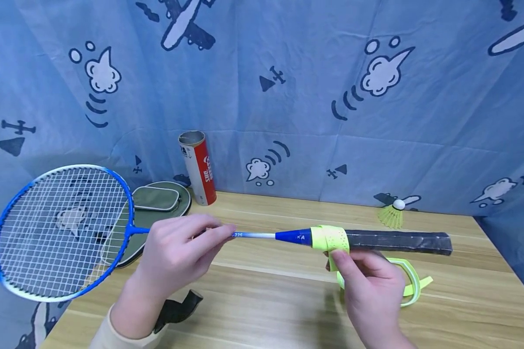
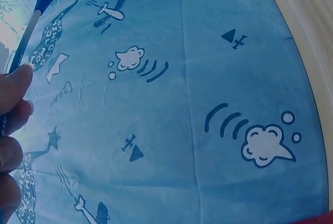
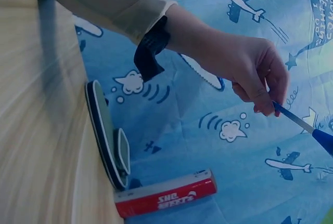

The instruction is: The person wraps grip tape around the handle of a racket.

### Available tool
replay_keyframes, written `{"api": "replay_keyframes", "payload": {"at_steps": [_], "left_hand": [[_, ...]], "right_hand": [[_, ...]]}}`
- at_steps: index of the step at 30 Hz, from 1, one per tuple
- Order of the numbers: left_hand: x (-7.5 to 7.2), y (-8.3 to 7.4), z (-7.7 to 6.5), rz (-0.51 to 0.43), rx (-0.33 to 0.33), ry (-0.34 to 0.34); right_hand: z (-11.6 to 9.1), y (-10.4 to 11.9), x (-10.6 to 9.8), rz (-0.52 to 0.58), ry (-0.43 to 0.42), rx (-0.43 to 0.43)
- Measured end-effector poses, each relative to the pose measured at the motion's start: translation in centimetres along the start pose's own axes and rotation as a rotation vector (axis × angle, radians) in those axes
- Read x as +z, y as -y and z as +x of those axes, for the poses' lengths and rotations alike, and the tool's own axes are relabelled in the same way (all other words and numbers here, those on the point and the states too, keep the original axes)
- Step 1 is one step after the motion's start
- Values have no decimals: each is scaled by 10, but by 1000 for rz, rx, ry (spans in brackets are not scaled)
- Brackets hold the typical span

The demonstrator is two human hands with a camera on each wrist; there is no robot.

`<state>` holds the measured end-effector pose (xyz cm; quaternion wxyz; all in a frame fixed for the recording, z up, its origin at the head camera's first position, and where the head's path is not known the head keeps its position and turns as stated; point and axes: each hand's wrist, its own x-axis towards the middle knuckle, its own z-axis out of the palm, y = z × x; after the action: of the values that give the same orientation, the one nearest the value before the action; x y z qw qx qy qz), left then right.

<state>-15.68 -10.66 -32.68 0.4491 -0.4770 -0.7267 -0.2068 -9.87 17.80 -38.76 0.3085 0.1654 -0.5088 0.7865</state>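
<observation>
A blue and white badminton racket (image 1: 293, 236) is held level above the table, its strung head at the left and its black handle (image 1: 399, 242) at the right. My left hand (image 1: 181, 252) grips the shaft near the head; in the left wrist view its fingers (image 2: 13, 91) curl round the shaft. With thumb and fingers my right hand (image 1: 373, 286) pinches yellow-green grip tape (image 1: 330, 238), just under the handle. The tape is wrapped round the handle's upper end beside the blue cone, and a loose length of it loops behind the right hand.
A red and white shuttlecock tube (image 1: 199, 167) stands at the back of the wooden table (image 1: 262, 310). Next to it lies a green racket cover (image 1: 161, 196), partly behind the racket head. A yellow shuttlecock (image 1: 394, 213) sits at the back right, before a blue printed curtain (image 1: 262, 97).
</observation>
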Motion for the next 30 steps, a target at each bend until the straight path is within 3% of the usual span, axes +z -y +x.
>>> {"api": "replay_keyframes", "payload": {"at_steps": [5,8,14,20,25,30], "left_hand": [[0,-1,1,16,-14,-26],[0,-1,2,26,-27,-25],[-1,0,1,6,-21,-20],[-3,2,1,-6,-3,-21],[-1,1,2,49,2,-20],[2,-4,2,124,-88,0]], "right_hand": [[-2,-7,-5,108,104,-69],[-2,-10,-7,105,136,-107],[1,-10,-6,-128,55,-139],[2,-10,-4,-238,28,-122],[3,-10,-3,-144,18,-112],[1,-14,-5,-20,51,-137]]}}
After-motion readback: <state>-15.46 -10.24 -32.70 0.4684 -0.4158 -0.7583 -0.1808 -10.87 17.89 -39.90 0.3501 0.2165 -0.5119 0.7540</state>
